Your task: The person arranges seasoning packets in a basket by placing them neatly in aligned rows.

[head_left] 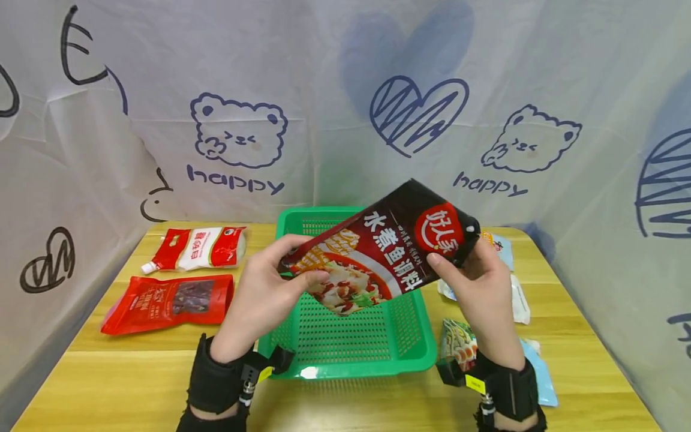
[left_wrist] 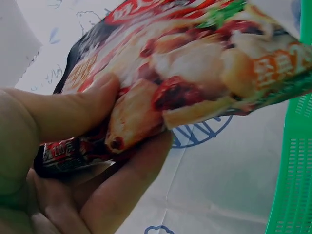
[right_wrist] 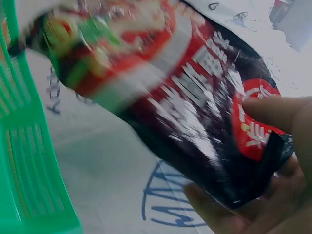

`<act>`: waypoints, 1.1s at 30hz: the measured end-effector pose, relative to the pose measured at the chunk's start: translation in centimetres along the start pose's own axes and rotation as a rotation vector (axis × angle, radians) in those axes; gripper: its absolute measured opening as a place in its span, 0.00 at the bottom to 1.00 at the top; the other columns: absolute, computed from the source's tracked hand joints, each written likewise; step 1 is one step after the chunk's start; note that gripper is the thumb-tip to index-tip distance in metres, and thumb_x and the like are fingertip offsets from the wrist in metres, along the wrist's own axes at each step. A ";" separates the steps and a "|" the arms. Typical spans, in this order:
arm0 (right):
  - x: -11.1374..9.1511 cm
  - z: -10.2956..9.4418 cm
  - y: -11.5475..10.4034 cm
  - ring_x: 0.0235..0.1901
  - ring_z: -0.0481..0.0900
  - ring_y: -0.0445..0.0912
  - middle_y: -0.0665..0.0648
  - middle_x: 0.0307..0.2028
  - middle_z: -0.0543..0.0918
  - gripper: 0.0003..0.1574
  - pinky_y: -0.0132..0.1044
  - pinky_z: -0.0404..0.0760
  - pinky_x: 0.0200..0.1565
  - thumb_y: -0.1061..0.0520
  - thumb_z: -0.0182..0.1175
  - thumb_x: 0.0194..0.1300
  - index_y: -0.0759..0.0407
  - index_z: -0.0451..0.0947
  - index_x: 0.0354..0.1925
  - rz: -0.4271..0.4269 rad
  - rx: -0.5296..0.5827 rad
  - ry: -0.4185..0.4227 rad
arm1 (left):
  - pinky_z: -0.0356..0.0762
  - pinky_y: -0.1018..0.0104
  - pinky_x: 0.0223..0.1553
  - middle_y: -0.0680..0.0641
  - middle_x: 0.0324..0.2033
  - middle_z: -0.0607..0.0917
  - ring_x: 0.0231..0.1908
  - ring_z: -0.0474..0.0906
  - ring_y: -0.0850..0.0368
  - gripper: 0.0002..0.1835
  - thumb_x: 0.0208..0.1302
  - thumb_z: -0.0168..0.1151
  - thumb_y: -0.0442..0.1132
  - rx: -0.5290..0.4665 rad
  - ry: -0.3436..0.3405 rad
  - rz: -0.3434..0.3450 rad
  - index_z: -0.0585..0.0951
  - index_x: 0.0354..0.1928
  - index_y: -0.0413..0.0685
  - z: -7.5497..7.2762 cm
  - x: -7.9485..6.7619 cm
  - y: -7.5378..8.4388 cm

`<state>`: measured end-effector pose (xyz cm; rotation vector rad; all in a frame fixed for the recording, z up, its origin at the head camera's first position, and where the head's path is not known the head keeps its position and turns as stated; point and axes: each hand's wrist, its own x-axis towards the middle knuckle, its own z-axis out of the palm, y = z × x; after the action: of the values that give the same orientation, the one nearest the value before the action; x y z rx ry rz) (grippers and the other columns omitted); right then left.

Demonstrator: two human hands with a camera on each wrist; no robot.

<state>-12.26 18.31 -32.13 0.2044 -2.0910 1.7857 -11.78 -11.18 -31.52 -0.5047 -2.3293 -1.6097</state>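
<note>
A dark seasoning packet [head_left: 385, 252] with a picture of a fish dish is held up, tilted, above the green plastic basket [head_left: 345, 366]. My left hand [head_left: 270, 288] pinches its lower left end, thumb on the front and fingers behind. At the upper right end my right hand [head_left: 483, 288] grips the packet the same way. In the left wrist view the packet [left_wrist: 190, 73] spreads out from between the thumb and fingers. The right wrist view shows the packet [right_wrist: 195, 112] with the thumb on its red logo. The visible part of the basket floor is bare.
Left of the basket lie a red-and-white sugar bag [head_left: 202, 248] and a red pouch [head_left: 173, 300] with a window. To the right, partly behind my right arm, are a vegetable-print packet [head_left: 456, 342], a light blue packet [head_left: 540, 375] and a white pack [head_left: 520, 300]. A drawn-on cloth [head_left: 324, 120] hangs behind the table.
</note>
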 end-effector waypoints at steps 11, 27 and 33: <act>0.0 0.5 0.0 0.40 0.89 0.42 0.43 0.44 0.89 0.22 0.32 0.88 0.37 0.63 0.71 0.67 0.62 0.83 0.59 -0.055 -0.114 0.001 | 0.84 0.63 0.35 0.47 0.44 0.89 0.36 0.83 0.54 0.24 0.59 0.78 0.32 0.075 -0.088 -0.060 0.83 0.58 0.47 -0.4 0.5 -0.8; 5.2 2.2 -2.2 0.38 0.86 0.30 0.61 0.46 0.90 0.21 0.23 0.84 0.38 0.68 0.72 0.63 0.62 0.86 0.56 -0.394 -0.311 -0.121 | 0.86 0.54 0.48 0.45 0.62 0.79 0.53 0.79 0.49 0.32 0.62 0.77 0.41 0.279 -0.080 -0.039 0.78 0.67 0.49 -2.6 1.2 -2.6; 7.9 3.4 -1.4 0.35 0.90 0.45 0.59 0.45 0.91 0.20 0.21 0.80 0.35 0.64 0.73 0.65 0.61 0.87 0.56 -0.472 -0.425 -0.181 | 0.81 0.44 0.53 0.43 0.66 0.75 0.60 0.77 0.44 0.34 0.64 0.76 0.43 0.394 -0.082 -0.102 0.75 0.71 0.51 -3.8 1.1 -4.4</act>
<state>-19.65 15.80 -28.26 0.6929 -2.2473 1.0617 -14.62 -16.05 -33.47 -0.3733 -2.6801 -1.1382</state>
